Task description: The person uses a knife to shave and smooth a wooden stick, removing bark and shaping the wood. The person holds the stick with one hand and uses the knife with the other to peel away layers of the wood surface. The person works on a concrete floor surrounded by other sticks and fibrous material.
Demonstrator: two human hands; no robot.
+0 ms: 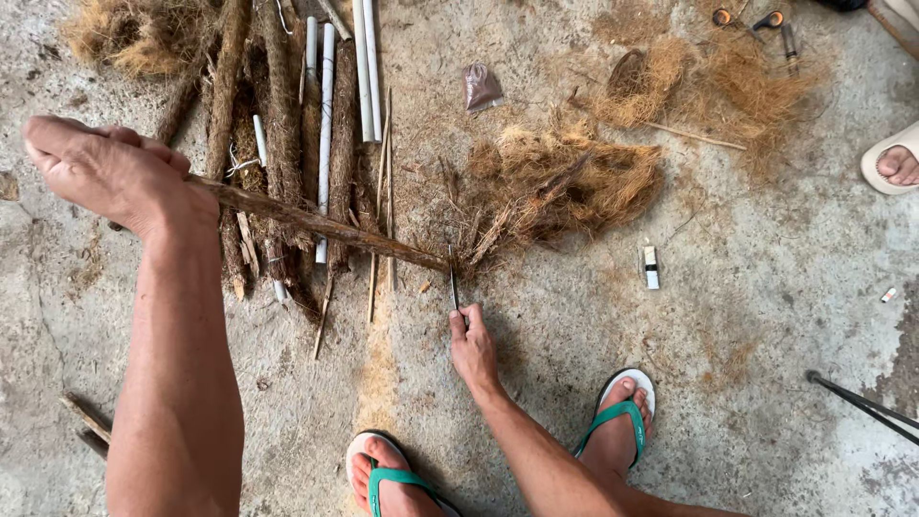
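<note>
While the camera looks straight down from the person's head, the scene sorts by size like this:

Floor: bare grey concrete floor (pixel 766 316), stained and strewn with loose brown fibre.
Stick heap: a pile of fibre-wrapped sticks (pixel 278 105) mixed with white tubes (pixel 364 67) lies at the upper left, running away from the person.
Fibre heaps: one mound of coconut fibre (pixel 565 177) sits at centre, just beyond the stick's far end; a second fibre pile (pixel 728 86) lies at the upper right and a third (pixel 134 33) at the top left corner.
Left hand: the left hand (pixel 110 172) is clenched around the near end of a long fibre-covered stick (pixel 316 222), holding it raised and slanting across the heap.
Stick: its far tip comes down at the edge of the central mound, right where the blade meets it.
Right hand: the right hand (pixel 472 347) grips the handle of a thin dark knife (pixel 453 278), blade pointing away and touching the stick's tip.
Feet: two feet in green-strapped sandals (pixel 617 421) stand at the bottom edge; another person's foot in a pale sandal (pixel 895 161) shows at the right edge.
Small things: a small brown packet (pixel 481 86) lies above the central mound, a small white lighter-like object (pixel 651 266) to its lower right.
</note>
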